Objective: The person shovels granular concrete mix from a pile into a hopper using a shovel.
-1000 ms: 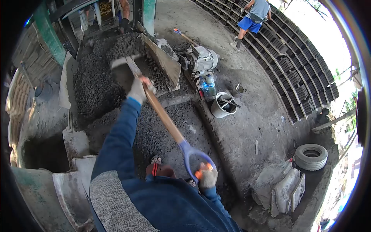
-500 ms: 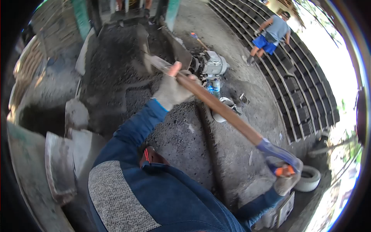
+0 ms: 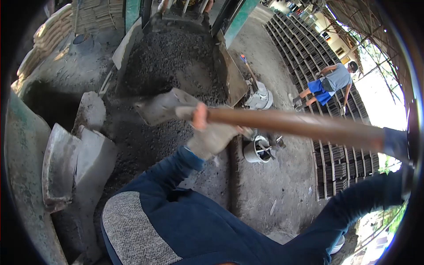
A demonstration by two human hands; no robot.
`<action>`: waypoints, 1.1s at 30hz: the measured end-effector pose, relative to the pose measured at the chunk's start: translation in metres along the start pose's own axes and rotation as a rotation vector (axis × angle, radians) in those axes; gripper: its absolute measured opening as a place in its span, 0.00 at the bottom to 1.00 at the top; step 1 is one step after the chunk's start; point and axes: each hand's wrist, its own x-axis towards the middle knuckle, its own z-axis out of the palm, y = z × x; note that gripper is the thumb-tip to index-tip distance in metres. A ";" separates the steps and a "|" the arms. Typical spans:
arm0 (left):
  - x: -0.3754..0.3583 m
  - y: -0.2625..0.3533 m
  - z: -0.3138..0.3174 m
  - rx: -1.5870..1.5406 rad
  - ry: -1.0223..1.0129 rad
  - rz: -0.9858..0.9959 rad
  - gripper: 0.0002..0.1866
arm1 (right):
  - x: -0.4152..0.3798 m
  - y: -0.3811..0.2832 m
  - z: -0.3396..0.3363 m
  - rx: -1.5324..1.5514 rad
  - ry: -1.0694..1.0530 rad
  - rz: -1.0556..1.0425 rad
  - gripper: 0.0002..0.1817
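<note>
My gloved left hand (image 3: 212, 134) grips the brown wooden shaft of a shovel (image 3: 300, 124), which lies nearly level across the view. Its grey metal blade (image 3: 161, 107) is raised and empty over the dark gravel mix (image 3: 176, 57). The shovel's blue grip end (image 3: 395, 142) sits at the far right edge. My right sleeve (image 3: 366, 198) reaches up toward that end, but the right hand itself is lost in the dark lens rim.
A tilted metal chute plate (image 3: 232, 81), a grey motor (image 3: 260, 99) and a white bucket (image 3: 258, 150) stand beside the mix. Grey concrete slabs (image 3: 66, 163) lie at left, stacked sacks (image 3: 44, 35) at far left. Another person (image 3: 329, 84) bends over rows of dark blocks (image 3: 304, 53).
The shovel has swung back out of the pile and up, from steeply slanted to nearly level, with its blade now empty. My right hand has gone out past the right edge.
</note>
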 end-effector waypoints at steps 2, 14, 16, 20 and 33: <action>0.033 0.054 -0.004 -0.165 0.282 0.068 0.47 | -0.037 -0.044 0.023 0.073 -0.188 0.272 0.16; 0.162 0.120 -0.168 -0.061 0.850 0.131 0.08 | -0.283 -0.282 -0.003 0.148 -0.747 1.538 0.12; 0.140 0.076 -0.140 -0.082 0.653 0.063 0.08 | -0.366 -0.260 -0.038 0.268 -0.558 1.871 0.09; 0.041 -0.011 -0.068 0.204 0.401 -0.082 0.08 | -0.475 -0.232 -0.151 0.295 -0.284 2.301 0.09; -0.156 -0.078 -0.028 1.426 0.557 -0.784 0.17 | -0.420 -0.267 -0.058 1.057 -0.831 1.681 0.12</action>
